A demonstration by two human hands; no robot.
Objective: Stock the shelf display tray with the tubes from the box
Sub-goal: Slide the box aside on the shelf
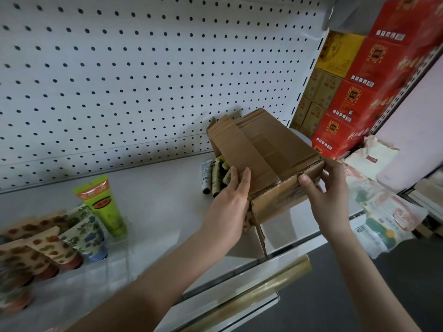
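Two outstretched arms steady the tilted box (271,144): left hand (227,202) flat against its side, right hand (326,195) gripping its corner.

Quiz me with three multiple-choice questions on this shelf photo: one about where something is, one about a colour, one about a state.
1. The loose tubes lie:
A on the floor
B on the shelf at the cardboard box's open end
C hooked on the pegboard

2. The tallest tube in the display tray is mainly:
A green
B black
C purple

3. The box is:
A upright and taped shut
B flattened
C tipped over, open

Answers:
1. B, they rest on the shelf by the opening.
2. A, its body is lime green.
3. C, the left hand and right hand steady it tilted, with tubes showing in its mouth.
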